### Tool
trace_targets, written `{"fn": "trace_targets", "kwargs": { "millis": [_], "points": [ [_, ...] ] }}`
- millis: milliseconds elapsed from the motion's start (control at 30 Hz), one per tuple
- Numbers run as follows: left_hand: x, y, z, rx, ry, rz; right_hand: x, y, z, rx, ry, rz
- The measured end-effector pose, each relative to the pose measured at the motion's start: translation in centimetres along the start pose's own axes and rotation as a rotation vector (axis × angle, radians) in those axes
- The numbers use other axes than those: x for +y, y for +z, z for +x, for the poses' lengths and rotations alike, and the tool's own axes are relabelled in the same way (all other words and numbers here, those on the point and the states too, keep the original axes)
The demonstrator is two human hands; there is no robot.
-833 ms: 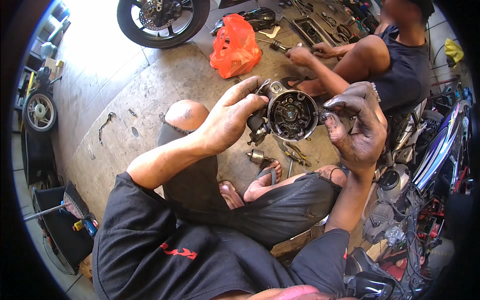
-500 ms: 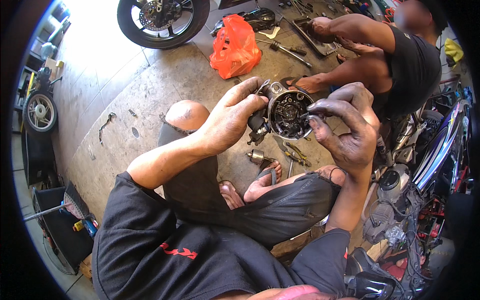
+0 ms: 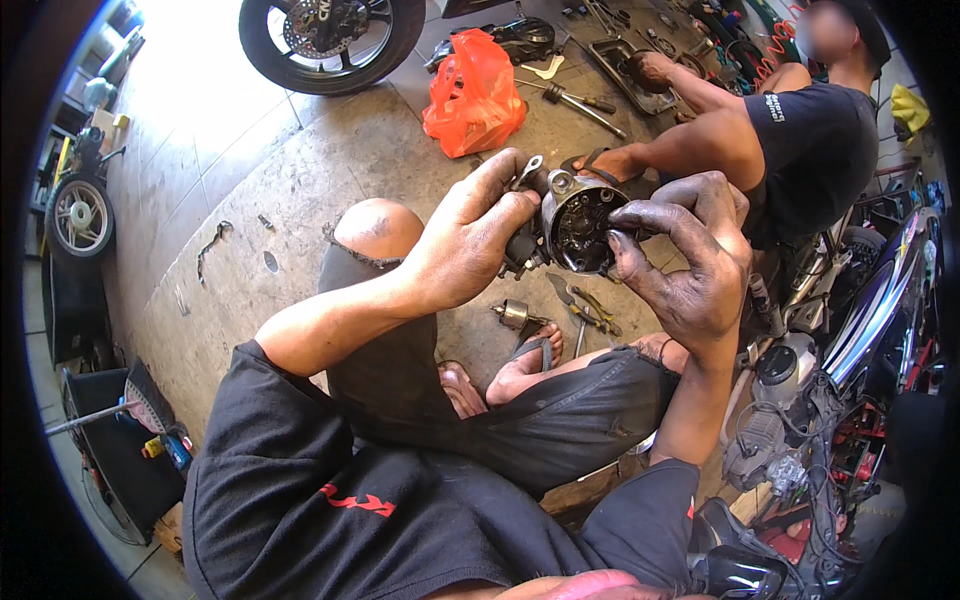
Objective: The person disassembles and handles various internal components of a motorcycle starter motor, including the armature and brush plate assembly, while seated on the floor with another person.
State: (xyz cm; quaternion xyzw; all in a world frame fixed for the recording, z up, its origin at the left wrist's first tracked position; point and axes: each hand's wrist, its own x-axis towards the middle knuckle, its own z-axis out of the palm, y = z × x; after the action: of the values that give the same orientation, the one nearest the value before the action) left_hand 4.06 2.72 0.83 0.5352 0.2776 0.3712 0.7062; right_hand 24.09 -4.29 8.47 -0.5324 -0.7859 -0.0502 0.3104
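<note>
My left hand (image 3: pixel 470 225) is closed round a dirty cylindrical metal motor housing (image 3: pixel 556 230), holding it up in front of my knees. Its round open end, with dark greasy parts inside, is turned to the right. A small metal eyelet (image 3: pixel 534 164) sticks out by my left fingers. My blackened right hand (image 3: pixel 690 245) has thumb and forefinger closed together at the housing's right rim; what lies between the fingertips is hidden. On the floor below are a small cylindrical metal motor part (image 3: pixel 514 314) and yellow-and-black pliers (image 3: pixel 596 312).
An orange plastic bag (image 3: pixel 472 95) and long-handled tools (image 3: pixel 572 98) lie ahead. At the right front a co-worker (image 3: pixel 800 140) squats, one hand at a metal tray (image 3: pixel 640 85). Motorcycle parts (image 3: pixel 790 400) crowd my right side. A motorcycle wheel (image 3: pixel 330 40) stands beyond.
The housing has tilted in my left hand, its open end turning further to the right. My right fingertips stay at its rim. The co-worker has leaned back, away from the tray.
</note>
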Motion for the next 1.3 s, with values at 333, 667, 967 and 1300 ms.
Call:
{"fn": "trace_targets", "kwargs": {
  "millis": [333, 667, 967, 1300],
  "points": [
    [0.1, 0.1, -0.2, 0.037, 0.012, 0.095, -0.1, 0.3, -0.2, -0.030, -0.028, -0.012],
    [-1.5, -0.3, 0.0, 0.034, 0.131, 0.112, -0.3, -0.6, 0.0, 0.023, 0.009, 0.078],
    [-2.1, -1.8, 0.5, -0.020, -0.161, -0.106, 1.0, -0.7, -1.4, 0.185, 0.149, 0.276],
    [0.3, 0.8, -0.1, 0.086, -0.063, 0.032, -0.3, -0.1, -0.4, 0.068, -0.034, -0.065]
  ]
}}
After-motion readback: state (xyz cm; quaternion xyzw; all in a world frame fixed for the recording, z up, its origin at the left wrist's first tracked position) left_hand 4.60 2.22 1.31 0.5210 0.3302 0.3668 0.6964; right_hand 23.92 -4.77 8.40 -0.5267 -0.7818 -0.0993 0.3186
